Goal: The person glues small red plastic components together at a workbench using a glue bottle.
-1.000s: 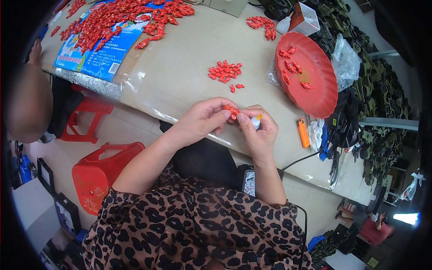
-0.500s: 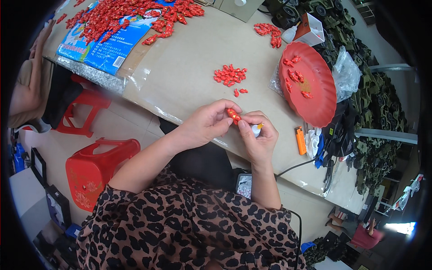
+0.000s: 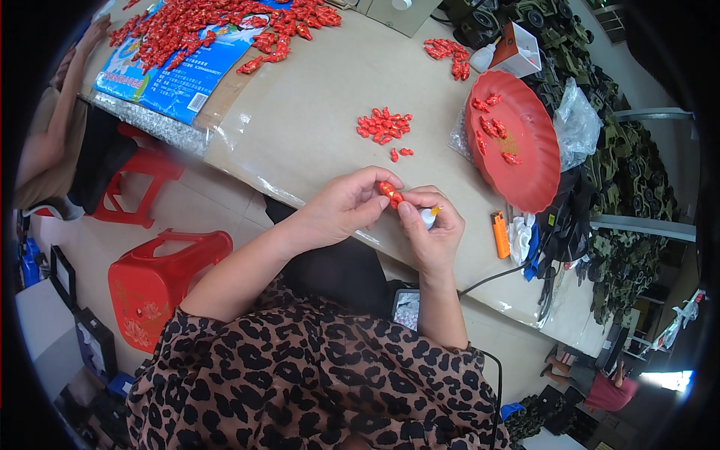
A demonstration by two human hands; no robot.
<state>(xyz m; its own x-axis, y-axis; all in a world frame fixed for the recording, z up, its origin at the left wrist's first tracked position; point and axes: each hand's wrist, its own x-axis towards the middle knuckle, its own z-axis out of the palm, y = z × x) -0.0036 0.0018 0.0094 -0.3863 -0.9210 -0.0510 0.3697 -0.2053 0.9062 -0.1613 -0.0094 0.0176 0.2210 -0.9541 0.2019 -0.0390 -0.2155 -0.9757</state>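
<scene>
Red figure (image 3: 391, 196): held between the two hands, over the near edge of the table (image 3: 300, 105).
Left hand (image 3: 341, 208): closed in a pinch on the red figure.
Right hand (image 3: 436, 232): white bottle (image 3: 428, 218) with a yellow tip gripped in the fingers; thumb tip placed at the figure's lower end, contact hard to tell.
Beyond the hands: small cluster of red pieces (image 3: 383, 125), two set just apart.
Right side: scalloped red dish (image 3: 529, 157), a few red figures contained; orange lighter (image 3: 500, 235) laid nearer.
Left side: large red heap (image 3: 202, 34) piled on a blue sheet (image 3: 165, 90).
Print: lettering and a barcode borne by the blue sheet.
Hidden: bottle mostly covered by fingers; sheet partly buried; heap cut off by the upper edge.
</scene>
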